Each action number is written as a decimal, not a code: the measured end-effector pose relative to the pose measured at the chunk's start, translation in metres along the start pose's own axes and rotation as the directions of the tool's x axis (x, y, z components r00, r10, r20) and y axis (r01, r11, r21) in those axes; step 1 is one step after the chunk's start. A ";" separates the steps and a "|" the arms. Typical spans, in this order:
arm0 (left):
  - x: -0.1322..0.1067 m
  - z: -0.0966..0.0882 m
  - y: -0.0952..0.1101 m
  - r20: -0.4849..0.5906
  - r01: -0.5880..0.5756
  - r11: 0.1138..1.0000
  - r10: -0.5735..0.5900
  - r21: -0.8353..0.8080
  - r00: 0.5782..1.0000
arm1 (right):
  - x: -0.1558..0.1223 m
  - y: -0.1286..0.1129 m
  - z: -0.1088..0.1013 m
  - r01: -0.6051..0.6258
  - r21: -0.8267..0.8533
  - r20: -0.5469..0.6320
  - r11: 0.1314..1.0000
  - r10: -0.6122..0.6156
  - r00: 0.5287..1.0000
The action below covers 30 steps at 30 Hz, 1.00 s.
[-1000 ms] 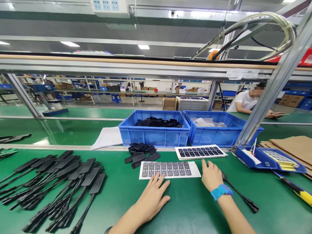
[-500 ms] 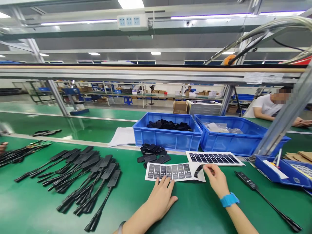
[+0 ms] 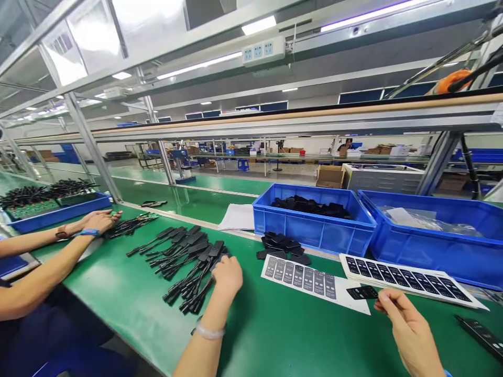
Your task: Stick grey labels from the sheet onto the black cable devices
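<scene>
My left hand has its fingers curled round a black cabled device at the right end of a pile of such devices; the hand covers most of that one. Between the thumb and forefinger of my right hand is a black label sticker with small white marks. It hangs over the bare right end of a white label sheet, whose other grey and black labels lie in a row. A finished-looking black device lies at the right edge, partly cut off.
Behind the sheet lie a heap of flat black covers and a stack of label sheets. Two blue bins stand at the back. On the left, a co-worker's hands handle wired parts beside a blue tray.
My left hand has left the label sheet and moved left to the device pile. My right hand has drawn the curled label out flat. The view has swung left, bringing in the co-worker's arms.
</scene>
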<state>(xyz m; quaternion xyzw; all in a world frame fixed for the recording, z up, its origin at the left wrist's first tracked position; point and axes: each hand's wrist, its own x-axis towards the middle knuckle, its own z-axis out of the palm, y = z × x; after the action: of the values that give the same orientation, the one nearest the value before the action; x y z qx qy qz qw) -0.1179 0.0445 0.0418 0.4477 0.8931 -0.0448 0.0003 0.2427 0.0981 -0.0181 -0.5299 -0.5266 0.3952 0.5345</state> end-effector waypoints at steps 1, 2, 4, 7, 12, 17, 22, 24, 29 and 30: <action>0.001 0.001 -0.006 0.038 0.026 1.000 -0.026 0.016 0.999 | -0.002 -0.002 0.002 0.022 -0.002 0.015 1.000 -0.022 1.000; 0.002 0.002 -0.009 0.070 0.038 0.999 -0.040 0.029 0.997 | -0.004 -0.005 0.004 0.042 -0.001 0.028 0.999 -0.042 0.999; 0.001 0.006 -0.008 0.103 0.029 0.999 -0.033 0.042 0.994 | -0.007 -0.009 0.006 0.076 0.002 0.049 0.997 -0.076 0.996; -0.001 0.008 0.002 0.114 -0.051 0.999 0.050 0.006 0.992 | -0.011 -0.013 0.009 0.098 0.021 0.073 0.995 -0.100 0.992; -0.016 0.002 0.023 0.013 -0.259 0.948 0.266 -0.183 0.964 | -0.021 -0.017 0.015 0.070 0.116 0.133 0.991 -0.086 0.987; -0.047 0.004 0.058 -0.102 -0.491 0.746 0.503 -0.450 0.858 | -0.030 -0.023 0.021 -0.018 0.227 0.226 0.974 -0.035 0.973; -0.083 0.029 0.090 0.118 -0.015 0.175 0.722 -0.985 0.682 | -0.037 -0.026 0.027 -0.064 0.281 0.319 0.957 -0.030 0.947; -0.094 0.036 0.096 0.159 0.258 -0.006 0.774 -0.966 0.613 | -0.039 -0.027 0.029 -0.083 0.280 0.345 0.956 -0.020 0.938; -0.105 0.038 0.098 0.201 0.429 -0.044 0.837 -0.902 0.510 | -0.041 -0.031 0.033 -0.108 0.204 0.371 0.973 0.025 0.928; -0.106 0.037 0.098 0.205 0.438 -0.037 0.846 -0.898 0.492 | -0.042 -0.032 0.034 -0.115 0.189 0.384 0.975 0.034 0.923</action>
<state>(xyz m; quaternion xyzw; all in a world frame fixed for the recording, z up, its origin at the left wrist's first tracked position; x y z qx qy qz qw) 0.0226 0.0151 0.0010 0.3868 0.4034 0.3878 0.7330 0.1997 0.0584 0.0036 -0.4049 -0.5548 0.5628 0.4599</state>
